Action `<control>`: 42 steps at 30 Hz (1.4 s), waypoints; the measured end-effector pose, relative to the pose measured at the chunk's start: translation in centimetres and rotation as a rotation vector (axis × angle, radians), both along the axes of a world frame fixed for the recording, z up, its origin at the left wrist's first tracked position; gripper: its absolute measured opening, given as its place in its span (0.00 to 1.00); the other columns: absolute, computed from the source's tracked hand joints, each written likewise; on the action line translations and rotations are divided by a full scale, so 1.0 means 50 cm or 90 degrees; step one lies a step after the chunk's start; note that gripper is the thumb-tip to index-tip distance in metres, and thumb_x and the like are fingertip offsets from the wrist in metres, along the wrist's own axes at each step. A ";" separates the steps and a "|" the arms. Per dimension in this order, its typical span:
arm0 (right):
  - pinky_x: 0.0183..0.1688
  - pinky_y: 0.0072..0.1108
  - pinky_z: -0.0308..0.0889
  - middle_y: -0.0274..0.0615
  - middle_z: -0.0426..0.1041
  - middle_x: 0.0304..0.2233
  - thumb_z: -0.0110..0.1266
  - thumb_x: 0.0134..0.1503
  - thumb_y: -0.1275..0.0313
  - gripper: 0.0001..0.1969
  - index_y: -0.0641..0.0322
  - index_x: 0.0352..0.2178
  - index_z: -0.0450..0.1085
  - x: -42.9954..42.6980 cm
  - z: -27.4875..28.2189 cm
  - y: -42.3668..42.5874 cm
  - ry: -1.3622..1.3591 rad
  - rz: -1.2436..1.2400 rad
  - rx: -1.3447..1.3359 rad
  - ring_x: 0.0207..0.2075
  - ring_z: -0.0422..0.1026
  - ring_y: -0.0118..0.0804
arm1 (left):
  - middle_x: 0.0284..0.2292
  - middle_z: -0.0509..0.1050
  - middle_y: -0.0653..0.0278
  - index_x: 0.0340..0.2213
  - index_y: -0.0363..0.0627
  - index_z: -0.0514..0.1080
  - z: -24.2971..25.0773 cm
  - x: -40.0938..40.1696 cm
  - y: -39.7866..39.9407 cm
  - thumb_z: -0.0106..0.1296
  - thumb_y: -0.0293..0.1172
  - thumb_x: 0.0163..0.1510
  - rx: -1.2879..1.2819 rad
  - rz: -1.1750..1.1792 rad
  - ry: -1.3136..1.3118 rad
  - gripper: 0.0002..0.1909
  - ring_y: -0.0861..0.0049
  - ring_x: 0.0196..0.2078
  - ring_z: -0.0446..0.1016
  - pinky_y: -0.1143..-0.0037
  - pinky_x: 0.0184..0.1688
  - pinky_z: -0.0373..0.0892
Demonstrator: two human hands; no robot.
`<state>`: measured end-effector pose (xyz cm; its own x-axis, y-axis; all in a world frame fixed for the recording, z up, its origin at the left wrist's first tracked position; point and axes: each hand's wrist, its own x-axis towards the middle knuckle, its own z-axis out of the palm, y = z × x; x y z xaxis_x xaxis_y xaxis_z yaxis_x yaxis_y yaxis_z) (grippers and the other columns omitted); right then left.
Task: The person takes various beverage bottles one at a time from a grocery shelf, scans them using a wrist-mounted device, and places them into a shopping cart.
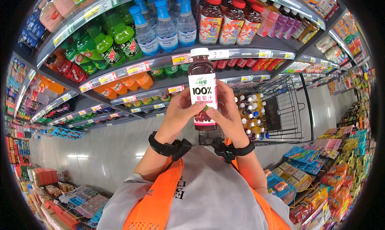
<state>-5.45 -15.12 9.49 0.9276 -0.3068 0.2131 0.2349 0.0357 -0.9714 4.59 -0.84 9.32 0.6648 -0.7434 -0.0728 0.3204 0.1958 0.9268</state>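
A plastic bottle of dark grape juice (202, 94) with a white cap stands upright between my two hands, its printed front facing me. My left hand (181, 109) holds it from the left, thumb across the label. From the right my right hand (228, 111) grips it, thumb on the lower label; the fingers of both hands are partly hidden behind the bottle. Just beyond are shelved Aquafina water bottles (167, 34) with blue caps and red-capped bottles of dark drink (231, 26). A black strap is round each wrist.
A wire shopping cart (288, 109) holding many capped juice bottles (249, 118) stands right of my hands. Drink shelves (246, 51) curve across the front. Packaged goods (334, 178) are stacked at the lower right, and boxes and trays (87, 200) at the lower left. Grey tiled floor (99, 151) shows between.
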 end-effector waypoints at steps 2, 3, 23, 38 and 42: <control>0.58 0.28 0.55 0.43 0.59 0.53 0.52 0.58 0.66 0.32 0.65 0.60 0.49 0.001 -0.017 -0.008 0.005 0.057 0.036 0.56 0.59 0.35 | 0.41 0.74 0.63 0.48 0.34 0.66 0.002 -0.005 0.008 0.54 0.30 0.54 -0.041 0.013 0.059 0.22 0.81 0.42 0.73 0.77 0.45 0.69; 0.59 0.27 0.53 0.43 0.57 0.55 0.47 0.61 0.61 0.31 0.65 0.60 0.49 -0.002 -0.034 -0.011 0.039 0.102 0.090 0.58 0.57 0.36 | 0.41 0.74 0.63 0.48 0.34 0.66 0.003 -0.009 0.007 0.52 0.31 0.55 -0.081 0.012 0.122 0.21 0.81 0.41 0.72 0.78 0.44 0.68; 0.58 0.28 0.58 0.47 0.56 0.59 0.46 0.58 0.69 0.37 0.60 0.65 0.39 -0.006 -0.032 0.045 0.099 0.079 0.276 0.57 0.61 0.37 | 0.31 0.76 0.64 0.41 0.34 0.72 -0.005 -0.004 0.014 0.63 0.35 0.47 0.075 0.179 -0.179 0.22 0.84 0.32 0.73 0.81 0.35 0.69; 0.57 0.25 0.59 0.43 0.62 0.54 0.51 0.54 0.78 0.35 0.65 0.62 0.46 0.014 -0.030 0.050 0.081 0.059 0.023 0.54 0.63 0.33 | 0.34 0.77 0.63 0.44 0.34 0.70 0.012 -0.003 0.025 0.61 0.34 0.50 0.029 0.142 -0.144 0.22 0.84 0.35 0.74 0.79 0.37 0.70; 0.55 0.24 0.62 0.40 0.63 0.53 0.46 0.54 0.80 0.34 0.62 0.62 0.47 0.013 -0.070 0.027 0.106 0.084 0.121 0.53 0.64 0.32 | 0.38 0.76 0.53 0.48 0.35 0.68 0.021 0.011 0.015 0.68 0.40 0.40 0.181 0.208 -0.580 0.36 0.67 0.37 0.77 0.74 0.41 0.71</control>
<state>-4.78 -13.76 5.98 0.9796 -0.2007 0.0049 0.0541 0.2404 -0.9692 5.13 -0.10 10.39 0.7238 -0.5491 0.4179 -0.5628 -0.1193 0.8180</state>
